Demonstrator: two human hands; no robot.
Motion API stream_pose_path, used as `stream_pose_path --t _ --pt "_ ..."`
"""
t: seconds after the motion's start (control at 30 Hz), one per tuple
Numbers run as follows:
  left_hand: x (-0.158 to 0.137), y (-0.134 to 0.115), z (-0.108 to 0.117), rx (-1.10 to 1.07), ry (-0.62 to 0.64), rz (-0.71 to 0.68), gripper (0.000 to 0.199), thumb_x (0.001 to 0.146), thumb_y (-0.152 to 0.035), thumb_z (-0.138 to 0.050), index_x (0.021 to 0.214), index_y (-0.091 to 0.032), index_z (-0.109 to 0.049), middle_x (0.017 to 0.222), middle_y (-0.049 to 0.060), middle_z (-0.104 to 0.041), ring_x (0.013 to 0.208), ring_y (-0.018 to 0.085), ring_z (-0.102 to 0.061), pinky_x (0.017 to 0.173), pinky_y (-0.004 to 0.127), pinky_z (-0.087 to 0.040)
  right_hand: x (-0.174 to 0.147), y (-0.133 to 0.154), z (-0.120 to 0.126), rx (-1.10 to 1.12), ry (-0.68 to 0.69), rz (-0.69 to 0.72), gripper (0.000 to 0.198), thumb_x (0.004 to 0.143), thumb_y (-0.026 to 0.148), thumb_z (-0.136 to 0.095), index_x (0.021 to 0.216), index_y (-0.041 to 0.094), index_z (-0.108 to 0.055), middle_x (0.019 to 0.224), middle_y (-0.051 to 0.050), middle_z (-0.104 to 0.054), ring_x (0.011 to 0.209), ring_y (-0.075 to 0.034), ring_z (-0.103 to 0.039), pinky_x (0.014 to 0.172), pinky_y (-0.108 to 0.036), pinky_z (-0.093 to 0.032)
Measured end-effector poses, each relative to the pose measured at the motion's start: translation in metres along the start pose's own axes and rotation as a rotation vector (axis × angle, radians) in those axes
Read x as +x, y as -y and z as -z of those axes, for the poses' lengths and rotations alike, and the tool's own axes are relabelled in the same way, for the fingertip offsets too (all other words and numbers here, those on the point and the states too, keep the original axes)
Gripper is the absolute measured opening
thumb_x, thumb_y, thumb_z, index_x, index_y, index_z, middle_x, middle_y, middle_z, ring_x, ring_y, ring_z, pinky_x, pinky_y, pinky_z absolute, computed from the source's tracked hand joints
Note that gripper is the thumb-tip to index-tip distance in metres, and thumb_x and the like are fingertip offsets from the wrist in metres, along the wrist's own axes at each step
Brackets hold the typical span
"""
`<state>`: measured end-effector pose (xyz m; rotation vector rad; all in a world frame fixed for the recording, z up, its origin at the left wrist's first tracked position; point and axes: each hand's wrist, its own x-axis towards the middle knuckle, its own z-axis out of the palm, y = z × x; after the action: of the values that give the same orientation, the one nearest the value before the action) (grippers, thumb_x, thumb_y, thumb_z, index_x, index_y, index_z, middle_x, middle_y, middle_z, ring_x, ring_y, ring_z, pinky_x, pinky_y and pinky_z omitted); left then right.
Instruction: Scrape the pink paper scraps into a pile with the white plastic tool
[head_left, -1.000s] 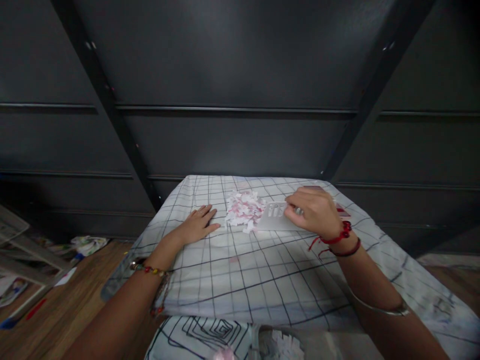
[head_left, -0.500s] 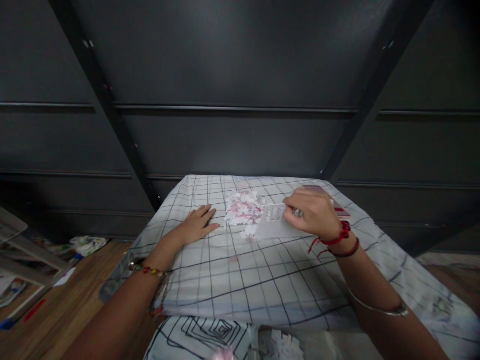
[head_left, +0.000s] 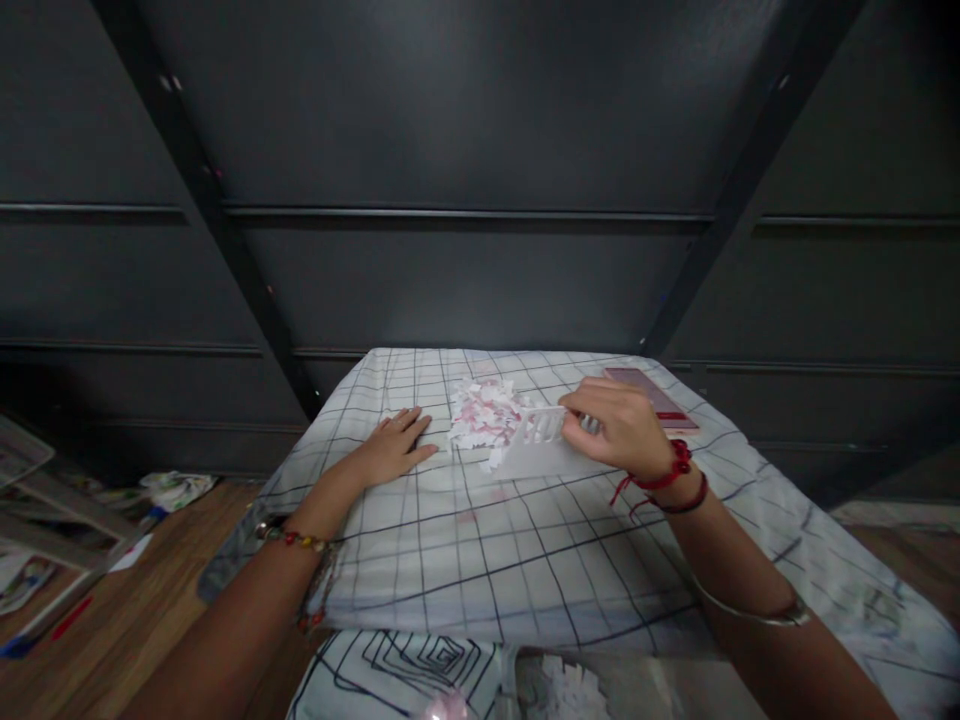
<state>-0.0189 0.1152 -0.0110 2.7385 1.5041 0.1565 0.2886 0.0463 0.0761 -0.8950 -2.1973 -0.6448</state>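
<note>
On the checked cloth [head_left: 480, 550] lies a heap of white and pink paper shreds [head_left: 484, 412]. My right hand [head_left: 611, 425] is closed on the top edge of a white flat plastic scraper [head_left: 536, 462] with a row of slots cut in it. Its left end meets the lower right side of the heap, and a few shreds lie at that corner. My left hand [head_left: 397, 447] rests flat on the cloth just left of the heap, fingers spread, holding nothing.
A pinkish flat booklet or box [head_left: 649, 395] lies behind my right hand. Below the table's front edge, a clear container [head_left: 630, 685] holds more paper shreds [head_left: 571, 690]. Dark panels [head_left: 465, 290] stand behind the table. At the left, a wooden frame [head_left: 60, 525] stands on the floor.
My right hand has moved slightly left with the scraper, which is now tilted differently and pressed closer to the heap. More of the pinkish flat item shows. My left hand stays put.
</note>
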Motion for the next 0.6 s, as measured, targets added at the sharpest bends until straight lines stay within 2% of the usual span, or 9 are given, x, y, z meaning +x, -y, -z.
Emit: stream_pose_path --t 0.17,0.43,0.6 --pt "0.001 0.001 -0.001 0.012 0.013 -0.007 0.062 0.089 -0.053 -0.029 0.134 -0.010 -0.033 0.142 0.016 -0.026 0.129 0.031 -0.025 0.103 0.042 -0.022 -0.003 -0.005 0.001 -0.043 0.024 -0.040 0.021 0.074 0.017 -0.042 0.059 0.017 -0.057 0.054 -0.001 -0.055 0.055 -0.012 -0.048 0.055 -0.025 -0.036" --pt "-0.002 -0.001 0.001 0.001 0.027 0.016 0.063 0.089 -0.054 -0.027 0.135 -0.011 -0.033 0.143 0.014 -0.024 0.130 0.029 -0.022 0.103 0.041 -0.020 -0.001 -0.001 0.010 -0.034 0.291 -0.103 0.023 0.077 0.020 -0.038 0.063 0.016 -0.056 0.062 -0.003 -0.058 0.064 -0.013 -0.053 0.062 -0.026 -0.036" --pt "-0.006 -0.014 0.007 0.058 0.038 0.070 0.058 0.091 -0.048 -0.023 0.136 -0.012 -0.032 0.143 0.013 -0.025 0.131 0.028 -0.020 0.103 0.042 -0.019 -0.005 0.011 0.026 0.023 0.411 -0.152 0.023 0.081 0.021 -0.036 0.077 0.018 -0.059 0.072 -0.003 -0.062 0.070 -0.014 -0.056 0.064 -0.026 -0.039"
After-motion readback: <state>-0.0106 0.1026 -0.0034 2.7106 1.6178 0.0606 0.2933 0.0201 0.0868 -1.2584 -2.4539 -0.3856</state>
